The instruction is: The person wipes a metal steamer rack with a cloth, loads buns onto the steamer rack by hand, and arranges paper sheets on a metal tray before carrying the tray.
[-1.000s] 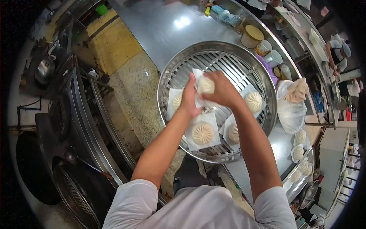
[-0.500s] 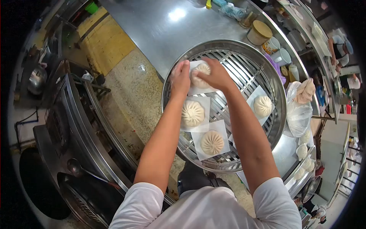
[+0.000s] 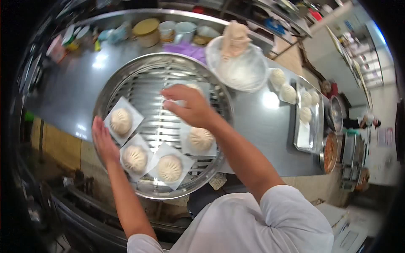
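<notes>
A round metal steamer tray (image 3: 228,105) with a slatted base holds several pleated buns on squares of white paper. My left hand (image 3: 105,141) lies along its left rim with fingers stretched out, next to one bun (image 3: 120,121) and a second bun (image 3: 134,159). Over the slats hovers my right hand (image 3: 190,105), thumb and fingers apart and nothing between them. It partly hides a bun (image 3: 195,87) behind it. Just below that hand sits another bun (image 3: 201,138), and a further bun (image 3: 169,168) rests near the front rim.
A clear plastic bag (image 3: 240,74) with dough stands behind the tray on the steel counter (image 3: 253,139). To the right, a metal pan (image 3: 308,141) and loose buns (image 3: 288,93) lie. Tubs and cups, including a yellow-lidded tub (image 3: 146,33), line the back.
My right hand has let go of the bun at the upper left and moved right across the steamer tray. My left hand has shifted to the rim. The view has turned toward the right.
</notes>
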Available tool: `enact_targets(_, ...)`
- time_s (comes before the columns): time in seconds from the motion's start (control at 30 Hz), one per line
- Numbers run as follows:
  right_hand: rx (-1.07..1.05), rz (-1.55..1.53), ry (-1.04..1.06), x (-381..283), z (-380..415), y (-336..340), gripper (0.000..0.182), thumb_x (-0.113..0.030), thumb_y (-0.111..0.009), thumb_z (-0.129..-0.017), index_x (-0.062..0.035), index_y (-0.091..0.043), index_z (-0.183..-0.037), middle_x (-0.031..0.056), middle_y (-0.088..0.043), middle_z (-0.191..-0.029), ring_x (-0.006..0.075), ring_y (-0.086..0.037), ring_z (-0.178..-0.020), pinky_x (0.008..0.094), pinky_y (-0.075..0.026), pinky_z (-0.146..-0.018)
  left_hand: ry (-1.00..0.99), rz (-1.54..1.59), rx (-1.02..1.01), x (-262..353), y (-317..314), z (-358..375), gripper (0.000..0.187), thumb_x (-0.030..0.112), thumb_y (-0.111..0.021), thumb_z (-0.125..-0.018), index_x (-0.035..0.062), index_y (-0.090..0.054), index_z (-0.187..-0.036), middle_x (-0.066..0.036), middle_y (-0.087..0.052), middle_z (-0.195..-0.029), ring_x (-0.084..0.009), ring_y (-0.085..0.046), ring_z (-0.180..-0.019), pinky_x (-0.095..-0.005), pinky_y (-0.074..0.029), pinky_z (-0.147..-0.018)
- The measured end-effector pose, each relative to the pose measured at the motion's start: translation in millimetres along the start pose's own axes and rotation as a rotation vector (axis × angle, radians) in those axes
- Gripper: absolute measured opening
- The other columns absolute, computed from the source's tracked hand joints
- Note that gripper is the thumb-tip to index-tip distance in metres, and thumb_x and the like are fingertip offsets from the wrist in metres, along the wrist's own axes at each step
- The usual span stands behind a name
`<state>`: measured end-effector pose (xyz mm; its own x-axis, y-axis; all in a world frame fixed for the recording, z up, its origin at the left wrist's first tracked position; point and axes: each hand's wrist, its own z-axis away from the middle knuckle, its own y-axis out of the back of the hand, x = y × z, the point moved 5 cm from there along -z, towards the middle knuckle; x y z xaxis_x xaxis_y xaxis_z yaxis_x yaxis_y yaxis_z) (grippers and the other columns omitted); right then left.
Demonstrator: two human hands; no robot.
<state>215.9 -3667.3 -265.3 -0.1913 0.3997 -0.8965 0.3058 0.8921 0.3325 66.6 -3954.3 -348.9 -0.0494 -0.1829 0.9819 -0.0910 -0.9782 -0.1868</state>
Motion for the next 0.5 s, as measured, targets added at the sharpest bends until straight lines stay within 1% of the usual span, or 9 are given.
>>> enact_targets(0.1,0.306,0.181,-0.148,18.2,80.1,140.2,0.020,-0.012,-0.069,-0.088,-0.0005,-0.069,-0.104,0.0090,-0.069,-0.100,0.0166,-0.065,-0.090,0.0295,-0.052,-0.081,-0.153,0.067,-0.175,29.2,-34.5,51.9,0.062,0.046,-0.050,-0.099,-0.0016,-0.045,-0.139,-0.016,-0.047,-0.142,-0.0260,-0.041,-0.136,-0.0394,-0.026,-0.115)
enact_targets(0.13,0.373,0.380,-0.266,31.7,107.9,189.2,0.020,-0.013,-0.070,-0.088,-0.0009,-0.069,-0.103,0.0092,-0.070,-0.096,0.0163,-0.066,-0.088,0.0285,-0.052,-0.080,-0.186,0.023,-0.273,37.1,-50.2,74.1,0.061,0.045,-0.053,-0.098,-0.0028,-0.048,-0.135,-0.018,-0.050,-0.138,-0.0271,-0.045,-0.132,-0.0394,-0.030,-0.113)
enact_targets(0.17,0.453,0.547,-0.325,51.5,133.7,234.8,0.021,-0.016,-0.070,-0.088,-0.0012,-0.069,-0.103,0.0108,-0.070,-0.095,0.0183,-0.067,-0.088,0.0290,-0.052,-0.080,-0.219,-0.025,-0.365,43.3,-66.7,99.6,0.059,0.044,-0.057,-0.097,-0.0041,-0.051,-0.131,-0.019,-0.054,-0.135,-0.0283,-0.050,-0.128,-0.0393,-0.033,-0.111)
enact_targets(0.27,0.451,1.045,-0.458,117.4,194.2,360.4,0.043,-0.034,-0.076,-0.079,-0.0033,-0.069,-0.108,0.0179,-0.067,-0.105,0.0336,-0.064,-0.101,0.0437,-0.050,-0.089,-0.182,-0.024,-0.508,50.9,-129.1,193.6,0.057,0.047,-0.062,-0.093,-0.0046,-0.059,-0.118,-0.019,-0.060,-0.120,-0.0277,-0.056,-0.116,-0.0406,-0.040,-0.105)
enact_targets(0.3,0.416,1.111,-0.563,139.0,205.5,391.5,0.051,-0.039,-0.077,-0.077,-0.0037,-0.068,-0.112,0.0195,-0.066,-0.107,0.0352,-0.063,-0.103,0.0447,-0.050,-0.091,-0.110,-0.012,-0.552,47.9,-150.6,227.4,0.056,0.047,-0.063,-0.093,-0.0047,-0.059,-0.115,-0.018,-0.061,-0.116,-0.0261,-0.057,-0.111,-0.0401,-0.042,-0.101)
enact_targets(0.37,0.325,1.149,-0.727,178.8,220.4,438.4,0.071,-0.050,-0.079,-0.071,-0.0036,-0.063,-0.122,0.0226,-0.063,-0.114,0.0387,-0.060,-0.110,0.0456,-0.048,-0.095,0.057,0.108,-0.810,28.9,-194.9,286.9,0.054,0.044,-0.062,-0.094,-0.0051,-0.059,-0.117,-0.017,-0.060,-0.117,-0.0250,-0.057,-0.110,-0.0387,-0.043,-0.099)
enact_targets(0.4,0.309,1.128,-0.712,194.0,223.9,452.0,0.071,-0.050,-0.079,-0.071,-0.0036,-0.063,-0.122,0.0226,-0.063,-0.114,0.0387,-0.060,-0.110,0.0456,-0.048,-0.095,0.181,0.123,-0.809,17.4,-215.1,318.2,0.052,0.044,-0.062,-0.093,-0.0046,-0.059,-0.111,-0.019,-0.063,-0.110,-0.0279,-0.061,-0.104,-0.0422,-0.047,-0.096)
enact_targets(0.47,0.136,0.974,-0.774,232.0,225.0,469.1,0.076,-0.052,-0.079,-0.071,-0.0038,-0.059,-0.126,0.0221,-0.062,-0.119,0.0397,-0.059,-0.113,0.0459,-0.048,-0.096,0.436,0.205,-0.861,-24.3,-242.1,370.4,0.047,0.036,-0.060,-0.096,-0.0047,-0.057,-0.119,-0.019,-0.062,-0.116,-0.0306,-0.060,-0.114,-0.0451,-0.045,-0.102)
enact_targets(0.5,-0.032,1.002,-0.882,232.0,218.3,466.4,0.079,-0.054,-0.078,-0.071,-0.0058,-0.057,-0.130,0.0211,-0.059,-0.126,0.0389,-0.058,-0.115,0.0467,-0.048,-0.095,0.572,0.256,-0.849,-44.1,-253.4,395.8,0.046,0.034,-0.059,-0.097,-0.0048,-0.056,-0.122,-0.020,-0.062,-0.120,-0.0312,-0.058,-0.118,-0.0458,-0.043,-0.105)
